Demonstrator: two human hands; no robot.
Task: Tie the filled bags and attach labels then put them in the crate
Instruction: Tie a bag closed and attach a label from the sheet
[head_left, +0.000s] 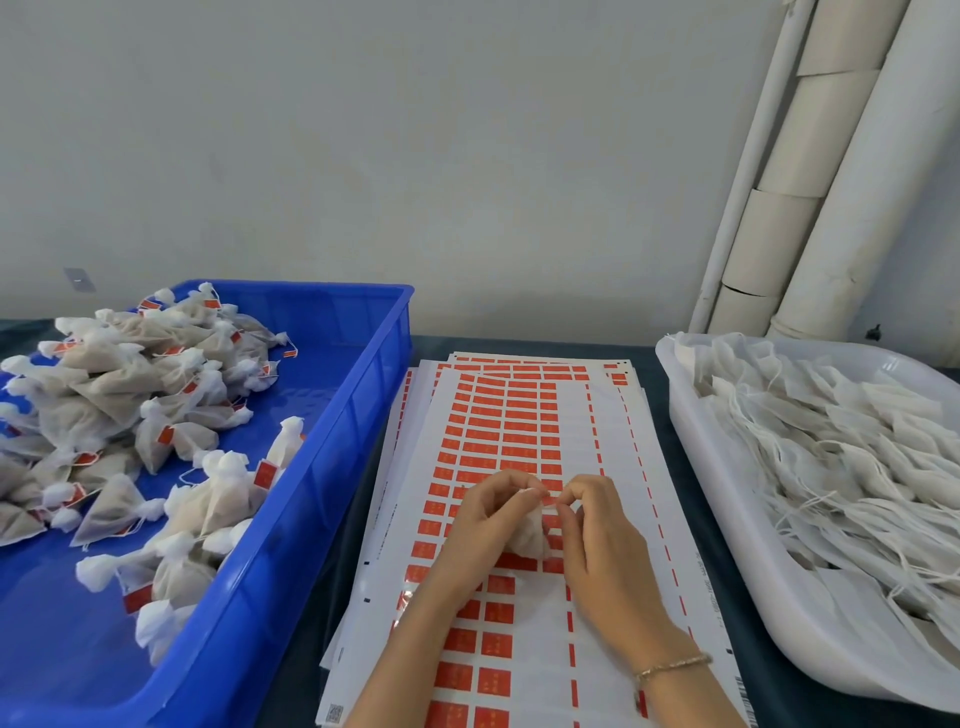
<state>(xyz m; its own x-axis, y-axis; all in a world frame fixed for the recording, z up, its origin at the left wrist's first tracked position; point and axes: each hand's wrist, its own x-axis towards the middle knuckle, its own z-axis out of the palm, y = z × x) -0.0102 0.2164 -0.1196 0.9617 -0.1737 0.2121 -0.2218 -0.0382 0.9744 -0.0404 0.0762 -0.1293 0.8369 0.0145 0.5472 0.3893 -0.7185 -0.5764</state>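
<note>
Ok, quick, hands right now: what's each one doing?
Left hand: grips the small white bag.
Right hand: pinches the red label at the bag's top.

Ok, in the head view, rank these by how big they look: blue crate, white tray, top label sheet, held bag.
1. blue crate, largest as seen.
2. white tray; both run off the frame, so their order is unsure.
3. top label sheet.
4. bag, clearly smallest.
</note>
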